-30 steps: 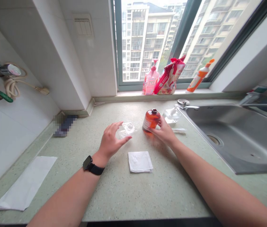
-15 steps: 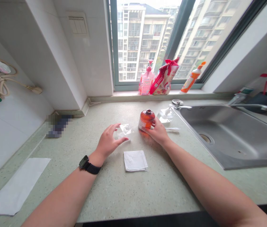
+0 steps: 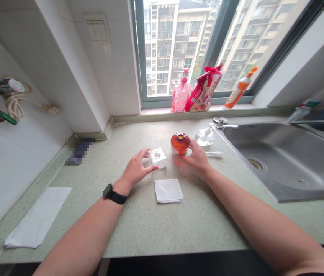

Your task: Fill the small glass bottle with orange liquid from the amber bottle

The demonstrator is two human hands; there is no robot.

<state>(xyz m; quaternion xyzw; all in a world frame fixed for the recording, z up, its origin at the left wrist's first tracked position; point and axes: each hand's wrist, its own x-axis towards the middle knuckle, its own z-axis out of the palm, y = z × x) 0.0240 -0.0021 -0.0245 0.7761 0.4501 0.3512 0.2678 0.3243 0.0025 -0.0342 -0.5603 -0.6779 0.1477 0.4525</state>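
My right hand (image 3: 198, 158) is closed round the side of an amber bottle (image 3: 179, 144) with a pale label and an uncapped mouth. Whether the bottle's base touches the counter is hard to see. To its left, a clear square glass bottle (image 3: 158, 156) with a round opening on top stands on the counter. The thumb and fingers of my left hand (image 3: 136, 168) hold it from its left side. A folded white tissue (image 3: 169, 191) lies in front of the two bottles. Behind my right hand are a clear block-like glass object (image 3: 205, 137) and a white stick-like item (image 3: 214, 154).
The steel sink (image 3: 290, 168) is at the right. A pump bottle (image 3: 180, 96), a red bag (image 3: 205, 90) and an orange bottle (image 3: 240, 90) stand on the windowsill. A white paper sheet (image 3: 38, 218) lies at the left.
The view has shifted slightly. The amber bottle has come a little nearer to the square glass bottle and more of its top shows. My left hand has stayed at the square bottle.
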